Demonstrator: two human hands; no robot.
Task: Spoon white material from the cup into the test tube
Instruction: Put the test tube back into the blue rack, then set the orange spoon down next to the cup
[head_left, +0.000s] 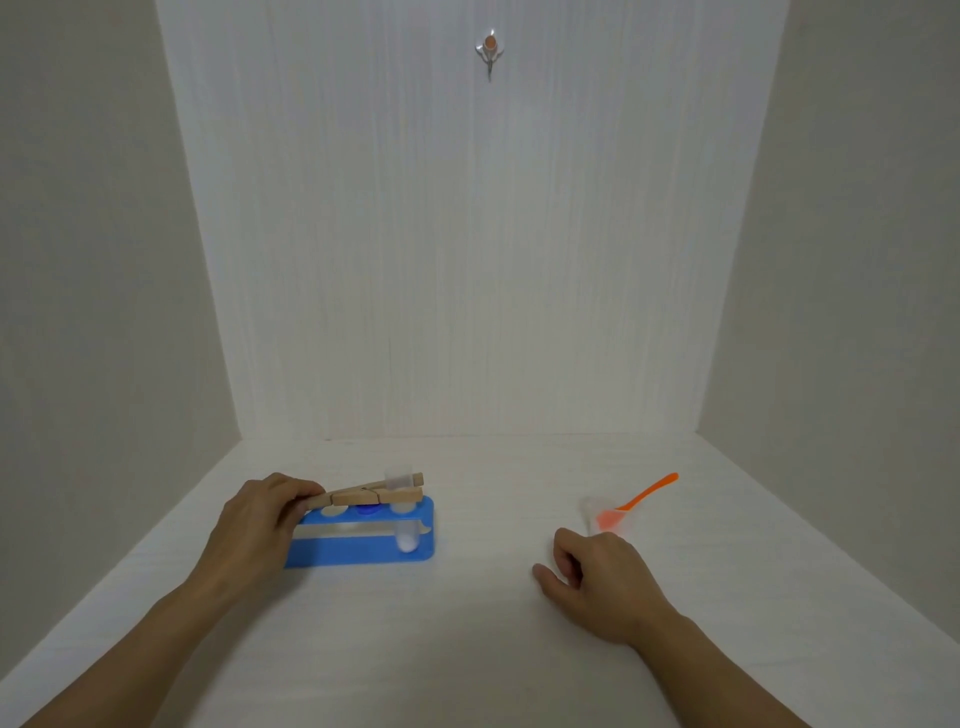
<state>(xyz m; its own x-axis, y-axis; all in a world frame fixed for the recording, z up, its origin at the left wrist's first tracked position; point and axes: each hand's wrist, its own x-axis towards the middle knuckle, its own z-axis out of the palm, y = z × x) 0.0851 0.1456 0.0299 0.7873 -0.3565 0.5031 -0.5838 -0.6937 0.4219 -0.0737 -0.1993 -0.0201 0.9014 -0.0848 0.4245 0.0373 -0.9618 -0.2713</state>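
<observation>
A clear test tube (404, 535) with white material at its bottom stands in the right hole of a blue rack (363, 556). A wooden clamp (363, 492) grips the tube near its top, and my left hand (260, 519) holds the clamp's left end. To the right, a small clear cup (597, 512) sits on the table with an orange spoon (644, 496) resting in it, handle pointing up and right. My right hand (597, 577) rests on the table just in front of the cup, fingers loosely curled, holding nothing.
White table surface (467, 623) enclosed by white walls at the back and both sides. A small hook (489, 52) hangs high on the back wall. A blue cap (369, 510) sits in one of the rack's holes.
</observation>
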